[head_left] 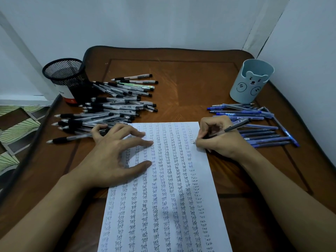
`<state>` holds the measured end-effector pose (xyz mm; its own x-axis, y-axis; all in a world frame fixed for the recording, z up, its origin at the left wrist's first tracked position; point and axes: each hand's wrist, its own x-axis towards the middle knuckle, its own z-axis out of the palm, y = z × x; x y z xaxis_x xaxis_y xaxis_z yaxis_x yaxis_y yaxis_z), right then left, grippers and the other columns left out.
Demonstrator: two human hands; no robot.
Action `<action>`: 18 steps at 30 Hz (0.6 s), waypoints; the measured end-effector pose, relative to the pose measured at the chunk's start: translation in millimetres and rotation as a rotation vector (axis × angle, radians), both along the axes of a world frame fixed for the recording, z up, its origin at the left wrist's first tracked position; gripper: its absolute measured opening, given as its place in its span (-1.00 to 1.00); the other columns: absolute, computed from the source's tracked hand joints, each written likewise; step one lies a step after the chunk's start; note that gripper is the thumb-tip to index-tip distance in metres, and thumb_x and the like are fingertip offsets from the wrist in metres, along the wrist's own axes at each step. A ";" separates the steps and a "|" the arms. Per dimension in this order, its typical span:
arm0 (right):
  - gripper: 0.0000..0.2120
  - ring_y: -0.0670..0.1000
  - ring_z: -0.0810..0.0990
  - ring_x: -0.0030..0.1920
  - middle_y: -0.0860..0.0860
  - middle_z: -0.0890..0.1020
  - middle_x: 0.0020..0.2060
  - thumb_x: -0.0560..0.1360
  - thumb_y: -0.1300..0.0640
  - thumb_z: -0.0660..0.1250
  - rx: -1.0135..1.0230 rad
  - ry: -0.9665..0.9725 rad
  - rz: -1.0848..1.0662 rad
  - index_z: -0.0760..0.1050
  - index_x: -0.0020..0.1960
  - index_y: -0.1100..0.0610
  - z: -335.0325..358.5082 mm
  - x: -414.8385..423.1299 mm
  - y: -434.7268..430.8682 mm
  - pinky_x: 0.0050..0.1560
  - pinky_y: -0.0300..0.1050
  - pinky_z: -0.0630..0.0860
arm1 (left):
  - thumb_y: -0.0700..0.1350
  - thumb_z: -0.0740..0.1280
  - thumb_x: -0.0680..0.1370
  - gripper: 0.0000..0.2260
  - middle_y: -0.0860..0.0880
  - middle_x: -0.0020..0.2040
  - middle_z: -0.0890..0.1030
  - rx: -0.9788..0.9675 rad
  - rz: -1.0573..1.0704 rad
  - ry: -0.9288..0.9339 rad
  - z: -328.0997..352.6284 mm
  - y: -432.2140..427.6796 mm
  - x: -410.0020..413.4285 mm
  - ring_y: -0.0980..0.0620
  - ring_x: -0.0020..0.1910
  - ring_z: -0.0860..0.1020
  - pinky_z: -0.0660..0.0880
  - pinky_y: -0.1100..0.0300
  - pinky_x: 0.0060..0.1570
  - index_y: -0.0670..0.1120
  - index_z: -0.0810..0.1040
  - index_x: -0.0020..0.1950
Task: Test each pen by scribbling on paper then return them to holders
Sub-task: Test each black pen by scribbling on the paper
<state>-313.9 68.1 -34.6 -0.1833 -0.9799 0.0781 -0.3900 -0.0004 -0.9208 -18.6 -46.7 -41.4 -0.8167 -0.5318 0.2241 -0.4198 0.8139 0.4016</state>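
From the head camera we look down on a brown wooden table (190, 84) with a white sheet of paper (163, 197) lying in the middle and running off the near edge of the picture. The sheet is filled with close columns of the small handwritten word "test", mostly in dark ink, with a fainter, smaller column along its right margin. Our left hand (116, 157) lies on the upper left part of the sheet, fingers spread and only slightly bent, the fingertips pressing the paper and grasping nothing. Our right hand (218, 140) is curled round a pen (236, 126) in a writing grip. The pen has a dark grip section and a greyish barrel that slants up and to the right past the knuckles, and its tip meets the paper at the right edge, near the top of the faint column. Left of the sheet lies a large loose heap of clear-barrelled black pens (112, 108) with black grips, just beside an empty black mesh holder (67, 79) at the far left corner. Right of the sheet, touching the back of our right hand, lies a smaller heap of blue pens (258, 124). Beyond them stands a pale blue holder (251, 80) with a bear face on its front, upright and near the far right corner.
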 end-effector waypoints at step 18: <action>-0.72 0.07 0.53 -0.52 0.16 0.56 -0.39 0.33 0.53 0.48 -0.027 -0.024 -0.031 0.44 -0.36 0.30 -2.3 -0.2 -0.8 -0.49 -0.15 0.46 | 0.45 0.29 0.45 -0.56 0.33 0.28 0.43 -0.010 0.009 0.005 0.2 0.5 0.0 0.28 0.43 0.28 -0.14 -0.09 0.40 0.32 0.58 0.25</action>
